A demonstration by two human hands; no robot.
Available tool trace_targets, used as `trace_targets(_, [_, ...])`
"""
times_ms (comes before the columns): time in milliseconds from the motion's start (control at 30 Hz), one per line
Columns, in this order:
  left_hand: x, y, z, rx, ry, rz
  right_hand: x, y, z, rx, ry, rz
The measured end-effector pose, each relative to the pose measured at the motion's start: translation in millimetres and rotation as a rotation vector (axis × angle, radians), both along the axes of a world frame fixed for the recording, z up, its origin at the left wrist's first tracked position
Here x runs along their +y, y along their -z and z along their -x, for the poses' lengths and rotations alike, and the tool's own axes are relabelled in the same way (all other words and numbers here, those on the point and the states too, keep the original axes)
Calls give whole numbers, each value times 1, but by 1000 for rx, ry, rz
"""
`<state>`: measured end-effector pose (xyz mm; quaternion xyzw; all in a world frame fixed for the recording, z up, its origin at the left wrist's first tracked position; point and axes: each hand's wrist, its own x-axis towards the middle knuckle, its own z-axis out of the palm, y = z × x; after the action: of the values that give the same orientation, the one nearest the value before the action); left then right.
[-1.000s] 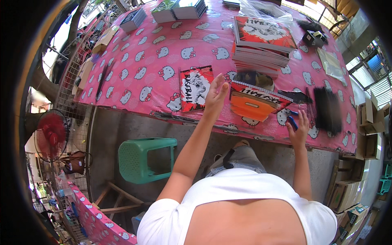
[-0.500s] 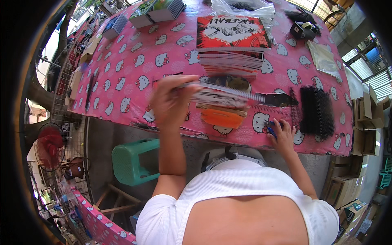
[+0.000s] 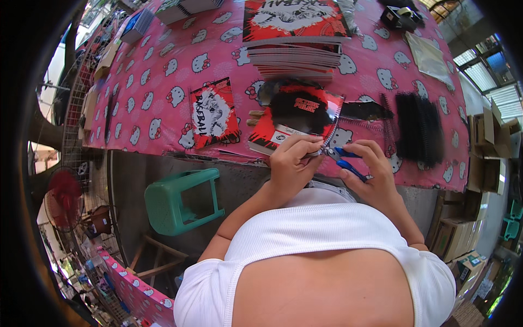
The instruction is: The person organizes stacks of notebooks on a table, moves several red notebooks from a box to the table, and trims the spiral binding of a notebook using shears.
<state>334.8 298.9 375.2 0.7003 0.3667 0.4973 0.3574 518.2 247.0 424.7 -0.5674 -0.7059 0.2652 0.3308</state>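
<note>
A red and black spiral-bound notebook lies at the table's near edge, its black coil along the right side. My left hand pinches its near right corner, fingers closed by the coil's end. In my right hand is a pair of blue-handled pliers, handles spread, the jaws at that same corner. Whether the jaws grip the wire is too small to tell. To the left rests another notebook with a red, white and black cover.
Beyond my hands rises a stack of similar notebooks. Black plastic coils lie bundled on the right, with a clear plastic packet and a tape dispenser farther back. A green stool stands below the pink-covered table.
My left hand has come from the left, where it carried a notebook in the air, to the notebook's corner. The pliers have moved left in my right hand to meet it.
</note>
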Motion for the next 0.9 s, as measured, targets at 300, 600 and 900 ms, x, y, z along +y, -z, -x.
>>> trace_targets(300, [3, -1, -1, -18, -44, -154, -16, 8, 10, 30, 115, 3])
trace_targets(600, [7, -2, 7, 12, 0, -224, -9, 25, 4, 779, 77, 660])
trace_targets(900, [42, -26, 69, -243, -361, -173, 17, 95, -8, 382, 206, 106])
